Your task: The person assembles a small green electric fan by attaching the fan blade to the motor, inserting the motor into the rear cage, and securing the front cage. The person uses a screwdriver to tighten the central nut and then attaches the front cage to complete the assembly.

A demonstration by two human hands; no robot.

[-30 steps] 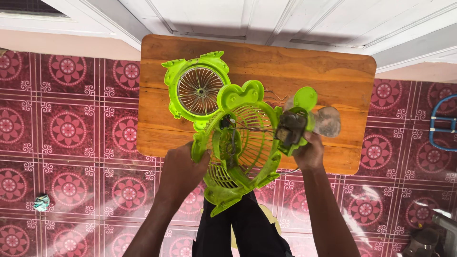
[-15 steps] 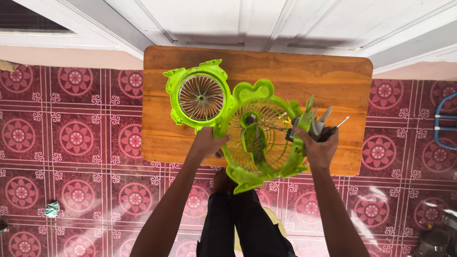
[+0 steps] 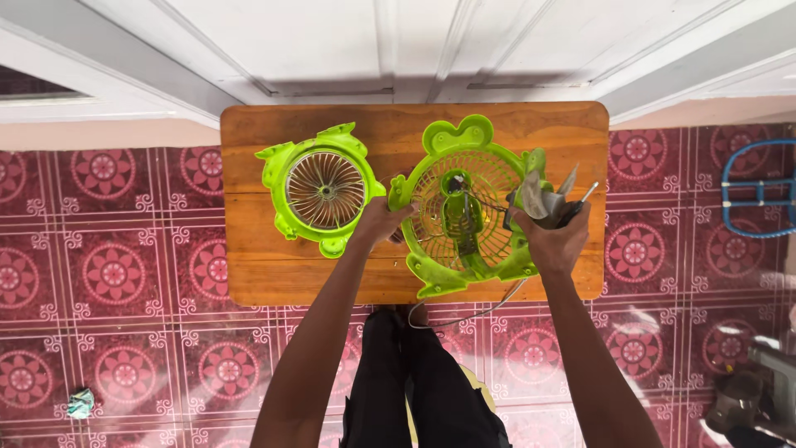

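Two green fan shells (image 3: pixel 322 189); each hand (image 3: pixel 380 222) seemingly grips one (image 3: pixel 461 207).

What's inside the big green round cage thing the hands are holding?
Inside the green fan housing sits a green centre bracket with thin wires, over its grille. The wooden table shows under it. The right hand covers part of its right edge.
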